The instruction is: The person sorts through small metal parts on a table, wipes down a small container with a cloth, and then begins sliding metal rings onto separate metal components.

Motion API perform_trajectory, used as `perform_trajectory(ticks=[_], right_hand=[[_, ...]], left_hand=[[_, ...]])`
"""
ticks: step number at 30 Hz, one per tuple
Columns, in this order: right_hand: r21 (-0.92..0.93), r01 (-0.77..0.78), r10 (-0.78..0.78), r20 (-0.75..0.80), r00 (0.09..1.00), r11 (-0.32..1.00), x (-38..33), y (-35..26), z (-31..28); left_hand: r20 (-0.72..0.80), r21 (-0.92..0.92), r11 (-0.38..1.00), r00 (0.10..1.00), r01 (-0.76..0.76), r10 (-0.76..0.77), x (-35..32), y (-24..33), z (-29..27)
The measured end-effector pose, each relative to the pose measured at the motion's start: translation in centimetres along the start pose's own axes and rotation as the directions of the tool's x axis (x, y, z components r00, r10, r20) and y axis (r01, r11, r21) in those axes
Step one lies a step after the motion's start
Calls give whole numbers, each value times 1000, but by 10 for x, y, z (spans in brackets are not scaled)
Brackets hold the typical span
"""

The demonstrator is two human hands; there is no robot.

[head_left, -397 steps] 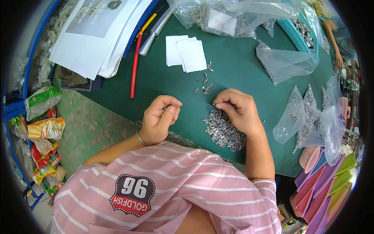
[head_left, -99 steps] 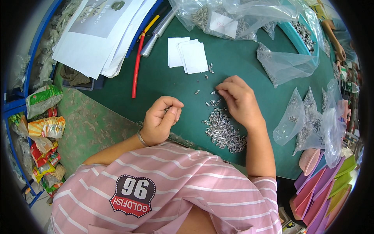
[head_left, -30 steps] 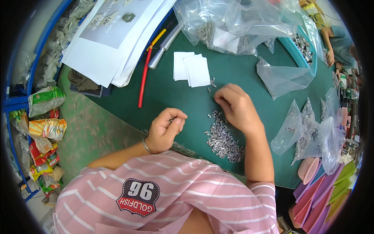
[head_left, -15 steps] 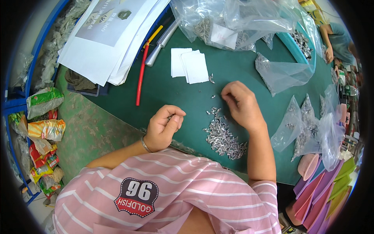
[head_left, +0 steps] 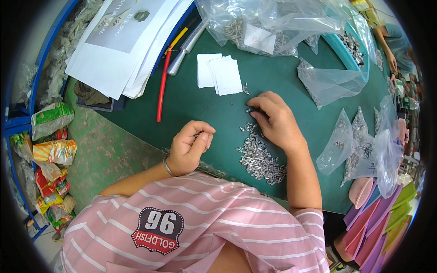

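My left hand [head_left: 190, 143] is curled closed at the table's near edge, with several small metal pieces [head_left: 197, 135] partly visible inside its fingers. Farther right, my right hand [head_left: 273, 119] has its thumb and forefinger drawn together at a single small silver metal piece [head_left: 247, 110] on the green tabletop [head_left: 182, 102]. Below that hand spreads a pile of similar small silver pieces [head_left: 261, 161], a few scattered at its top. Another couple of pieces [head_left: 246, 88] lie beside the white paper cards [head_left: 226, 76].
A red stick [head_left: 162, 91] and a tapered metal rod [head_left: 184, 52] lie left of the cards, near stacked papers [head_left: 123, 59]. Clear bags of metal parts [head_left: 350, 145] line the right side. A turquoise tray [head_left: 343, 50] stands at back right, with another person's arm [head_left: 386, 48] beyond.
My right hand has shifted slightly left and its fingertips have come to the single piece above the pile. My left hand stays closed in nearly the same place.
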State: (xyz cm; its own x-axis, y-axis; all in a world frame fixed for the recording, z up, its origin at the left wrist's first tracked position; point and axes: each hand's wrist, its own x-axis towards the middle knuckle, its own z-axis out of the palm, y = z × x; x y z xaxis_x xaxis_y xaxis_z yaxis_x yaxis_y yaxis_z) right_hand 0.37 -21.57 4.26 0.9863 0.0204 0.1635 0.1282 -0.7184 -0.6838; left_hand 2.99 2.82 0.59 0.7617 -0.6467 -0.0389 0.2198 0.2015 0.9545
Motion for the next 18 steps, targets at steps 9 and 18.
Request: perform_trajectory(ticks=[9,18], right_hand=[[33,118,-120,79,990,992,14,0,-7],[-44,73,-72,22,997,996,7,13,-15]], left_hand=[[-7,2,1000,1000,-7,7,0,-1,0],[-11,-35,999,1000,8,-8,0,1,0]])
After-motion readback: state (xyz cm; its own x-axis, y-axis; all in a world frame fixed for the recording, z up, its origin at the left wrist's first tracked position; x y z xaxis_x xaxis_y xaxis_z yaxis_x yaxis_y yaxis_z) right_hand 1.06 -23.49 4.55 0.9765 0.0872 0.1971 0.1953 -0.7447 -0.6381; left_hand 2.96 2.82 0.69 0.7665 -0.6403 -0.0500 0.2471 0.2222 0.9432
